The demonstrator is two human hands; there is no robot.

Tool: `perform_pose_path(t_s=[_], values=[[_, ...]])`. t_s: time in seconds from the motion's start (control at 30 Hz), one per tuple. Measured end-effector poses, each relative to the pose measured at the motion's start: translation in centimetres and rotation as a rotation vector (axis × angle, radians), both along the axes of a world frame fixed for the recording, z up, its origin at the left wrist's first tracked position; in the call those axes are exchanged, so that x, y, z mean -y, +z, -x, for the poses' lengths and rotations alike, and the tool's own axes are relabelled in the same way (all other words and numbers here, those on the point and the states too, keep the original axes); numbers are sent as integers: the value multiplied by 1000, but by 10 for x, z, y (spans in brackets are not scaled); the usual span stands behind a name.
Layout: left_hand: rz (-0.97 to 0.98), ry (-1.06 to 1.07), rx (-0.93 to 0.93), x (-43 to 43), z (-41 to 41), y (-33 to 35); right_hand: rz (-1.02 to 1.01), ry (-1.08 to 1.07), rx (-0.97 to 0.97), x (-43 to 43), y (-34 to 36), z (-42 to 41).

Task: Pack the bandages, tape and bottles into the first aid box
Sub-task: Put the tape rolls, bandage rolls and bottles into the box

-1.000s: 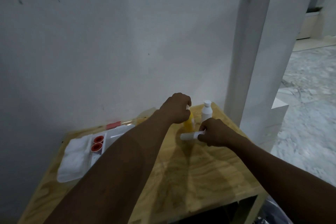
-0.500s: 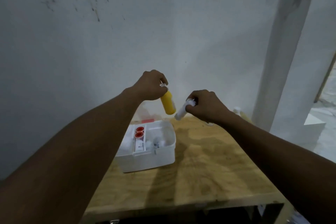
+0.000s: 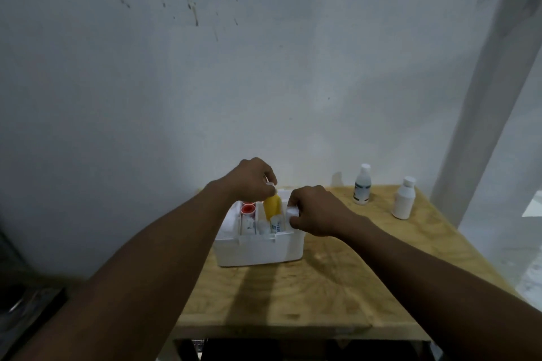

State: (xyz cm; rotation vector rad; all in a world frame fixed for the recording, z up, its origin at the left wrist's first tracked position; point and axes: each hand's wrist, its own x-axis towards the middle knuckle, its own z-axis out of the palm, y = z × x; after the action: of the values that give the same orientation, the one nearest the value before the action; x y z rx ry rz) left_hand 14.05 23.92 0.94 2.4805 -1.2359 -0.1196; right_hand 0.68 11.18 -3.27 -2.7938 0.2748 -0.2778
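From the head camera, we see both hands now down at the open white plastic first aid box (image 3: 258, 249) on the pale plywood table (image 3: 322, 287). Half a second ago they were held up in the air above the table with their loads; a second ago they were at the back of the table, picking them up. So the carry is over and, by our reckoning, the placing step is under way.

Our left hand (image 3: 252, 180) is curled, fingertips pinching the white cap of the yellow plastic bottle (image 3: 272, 207), which stands nearly upright with its base already inside the right-hand compartment. Our right hand (image 3: 312, 211) is closed around a small white cylindrical bottle (image 3: 291, 212) at the box's right edge; we cannot tell whether it has gone inside yet.

The box already holds two orange-cored tape rolls (image 3: 247, 209) in the middle section and white packets (image 3: 275, 224) near the front.

Two bottles are not yet packed: a white bottle with a dark-banded label (image 3: 362, 184) and a plain white bottle (image 3: 404, 199), standing well apart from the box at the table's back right.

Bluish print shows on the packets and the label, too blurred to read.
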Motion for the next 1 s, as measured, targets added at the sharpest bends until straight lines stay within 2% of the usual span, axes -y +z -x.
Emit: perform_pose_path(t_s=[0.57,1.0], values=[[-120,30,-325,9,6,-24,-121,23,-81,6,-8,7],[-120,36,-324,20,5,-16,-198,-16,45,24,3,14]])
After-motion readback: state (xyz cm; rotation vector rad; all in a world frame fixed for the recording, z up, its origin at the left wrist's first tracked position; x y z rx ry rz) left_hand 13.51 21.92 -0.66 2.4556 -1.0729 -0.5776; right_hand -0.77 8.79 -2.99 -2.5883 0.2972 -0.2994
